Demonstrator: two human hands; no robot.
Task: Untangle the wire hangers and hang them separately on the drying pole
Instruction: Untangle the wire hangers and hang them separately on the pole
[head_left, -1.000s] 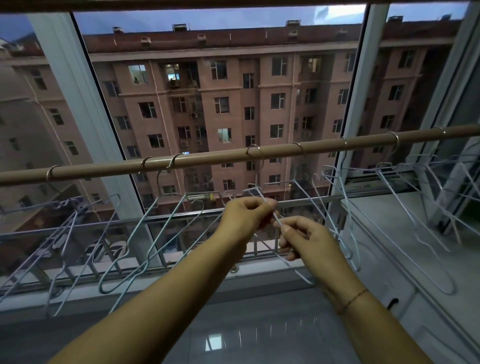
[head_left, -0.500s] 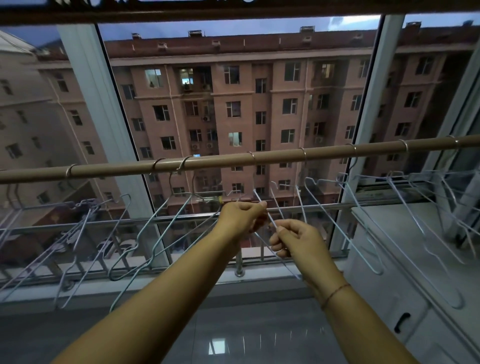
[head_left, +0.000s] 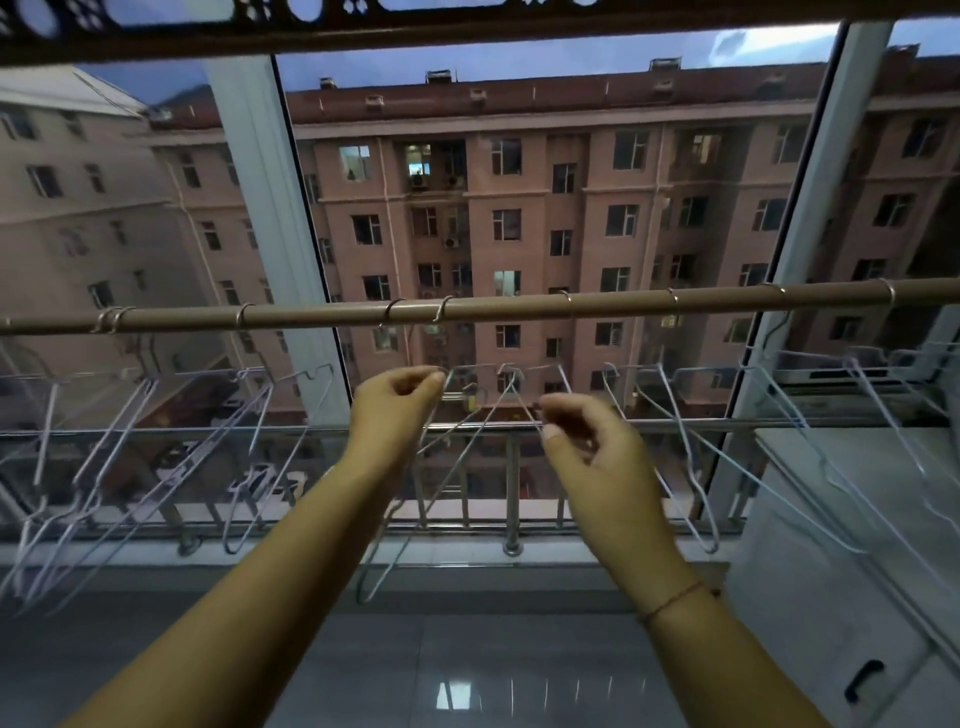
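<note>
A brown drying pole (head_left: 519, 307) crosses the view in front of the window. Several pale wire hangers hang from it by their hooks: a bunched group (head_left: 130, 457) on the left and spaced ones (head_left: 675, 447) on the right. Below the pole's middle, my left hand (head_left: 397, 413) pinches the top wire of a hanger (head_left: 447, 467) whose long loop slants down to the left. A short way to the right, my right hand (head_left: 589, 452) pinches a wire that runs up to a hanger neck (head_left: 511, 379). Whether the two hands hold the same hanger is unclear.
A metal railing (head_left: 511, 488) runs along the window sill behind the hangers. Two white window posts (head_left: 270, 234) stand left and right. A white cabinet (head_left: 857, 519) fills the lower right. The glossy tiled floor (head_left: 467, 675) lies below.
My hands have risen and moved apart, the right one going rightward, so the wires between them spread out. The view has tilted upward.
</note>
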